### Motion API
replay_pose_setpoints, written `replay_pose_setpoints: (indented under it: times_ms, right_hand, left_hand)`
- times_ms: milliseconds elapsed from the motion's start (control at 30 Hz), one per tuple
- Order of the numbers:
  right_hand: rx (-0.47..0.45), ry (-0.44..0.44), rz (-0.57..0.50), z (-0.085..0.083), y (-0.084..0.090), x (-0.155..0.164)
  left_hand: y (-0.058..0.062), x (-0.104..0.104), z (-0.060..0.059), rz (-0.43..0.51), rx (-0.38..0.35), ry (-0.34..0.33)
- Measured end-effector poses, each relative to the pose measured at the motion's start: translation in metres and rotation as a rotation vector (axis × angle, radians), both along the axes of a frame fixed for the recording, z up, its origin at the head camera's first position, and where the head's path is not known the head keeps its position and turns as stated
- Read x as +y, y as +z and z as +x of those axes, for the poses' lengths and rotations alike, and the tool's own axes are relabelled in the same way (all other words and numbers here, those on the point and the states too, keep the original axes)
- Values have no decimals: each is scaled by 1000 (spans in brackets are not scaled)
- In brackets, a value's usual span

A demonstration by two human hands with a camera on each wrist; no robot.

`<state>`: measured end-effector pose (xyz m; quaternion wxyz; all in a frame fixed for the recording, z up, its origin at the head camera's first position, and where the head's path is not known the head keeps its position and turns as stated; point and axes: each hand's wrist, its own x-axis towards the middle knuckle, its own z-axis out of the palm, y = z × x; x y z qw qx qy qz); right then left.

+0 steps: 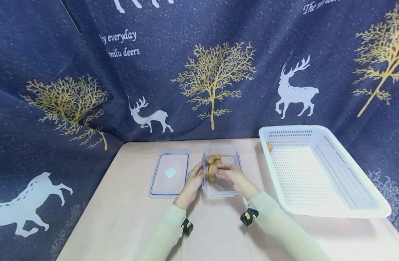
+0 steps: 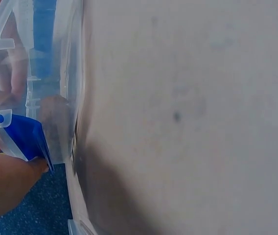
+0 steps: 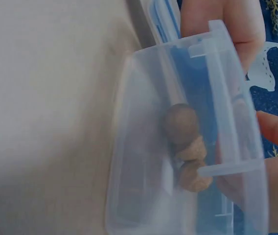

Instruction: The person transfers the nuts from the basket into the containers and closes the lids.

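backdrop: a dark blue curtain (image 1: 199, 72) printed with gold trees and white deer hangs behind and to the sides.

table (image 1: 121, 217): pale pink surface carrying all items.

white basket (image 1: 343, 203): large perforated plastic basket at the right of the table. one walnut (image 1: 270, 146) lies in its far left corner; nothing else is seen in it.

lid (image 1: 169, 173): clear, blue-rimmed, flat on the table just left of the container, apart from it.

clear container (image 1: 221, 188): open-topped, centre of the table, holding several walnuts (image 1: 213, 159) bunched at its far end.

left hand (image 1: 193, 181): fingers pressed against the container's left wall, near a blue latch (image 2: 24, 137) in the left wrist view; it steadies the container, fingers fairly straight.

right hand (image 1: 233, 177): reaching into the container from the right, fingertips at the nut cluster. whether it has one nut pinched cannot be told; fingers and nuts overlap.

risk, as judged: the nuts are round and hard, so a loose pinch could drop one, which may roll off the table. the container is light, so a slack left hand would let it slide or tip.
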<state>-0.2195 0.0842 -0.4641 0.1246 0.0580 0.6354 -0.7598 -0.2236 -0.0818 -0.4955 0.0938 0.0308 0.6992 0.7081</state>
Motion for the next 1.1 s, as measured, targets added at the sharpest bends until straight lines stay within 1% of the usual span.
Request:
replay_pose_setpoints:
  times_ms: [133, 300, 533, 767, 867, 1000, 1100]
  right_hand:
    - [-17, 45, 31, 0, -5, 0]
    - [-22, 104, 57, 1, -12, 2]
    - [-14, 121, 48, 0, -17, 3]
    - [5, 146, 16, 0, -16, 3]
    - [-1, 139, 9, 0, -15, 3]
    - [-14, 130, 19, 0, -13, 2]
    - [-8, 130, 23, -2, -11, 2]
  left_hand:
    - [-1, 0, 0, -12, 10, 5]
    - [-1, 0, 0, 2, 13, 5]
    - [0, 0, 0, -5, 6, 13]
    - [0, -1, -1, -2, 6, 2]
    - [5, -2, 1, 6, -2, -13]
    - [20, -3, 8, -6, -2, -31]
    - [26, -3, 12, -20, 5, -35]
